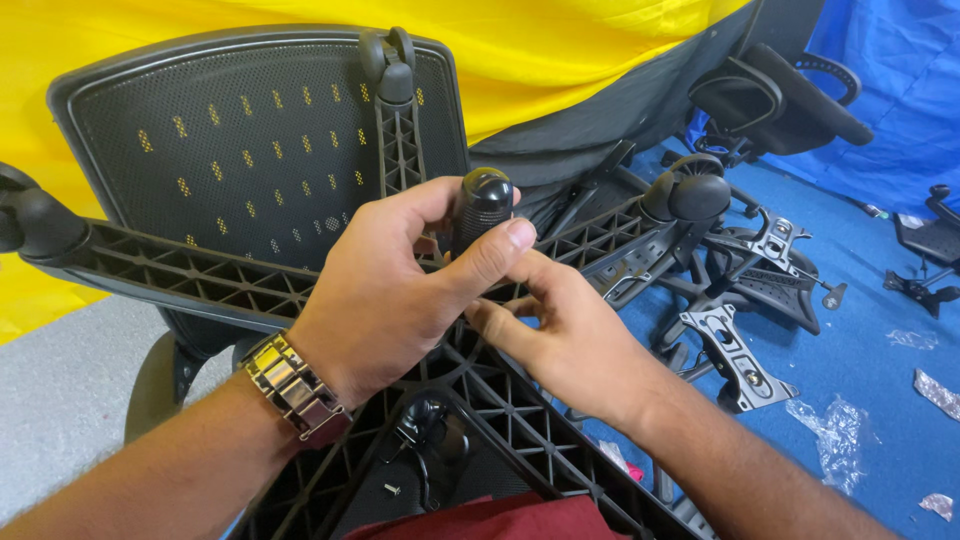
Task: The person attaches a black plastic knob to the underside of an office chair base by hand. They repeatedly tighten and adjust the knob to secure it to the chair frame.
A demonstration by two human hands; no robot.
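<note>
Left hand wrapped around a black cylinder, thumb pressed on its right side, fingers curled behind. Rounded top of the cylinder pokes out above the thumb; lower part hidden by the palm. Cylinder stands roughly upright over the hub of the black star base.

Right hand sits just below and right of the left, fingers pointing up-left toward the cylinder's lower end. Fingertips tucked under the left thumb; can't tell whether they pinch anything or just touch.

Metal wristwatch on the left wrist.

Star base lies upside down, ribbed underside up. Its arms run out left, up and right, each ending in a caster: one at far left, one at top, one at right. A small screw rests on the near arm.

Behind the base: mesh chair back, leaning against yellow sheeting.

Right side, on the blue floor covering: metal seat bracket plates, another chair's armrest, scraps of clear plastic wrap.
</note>
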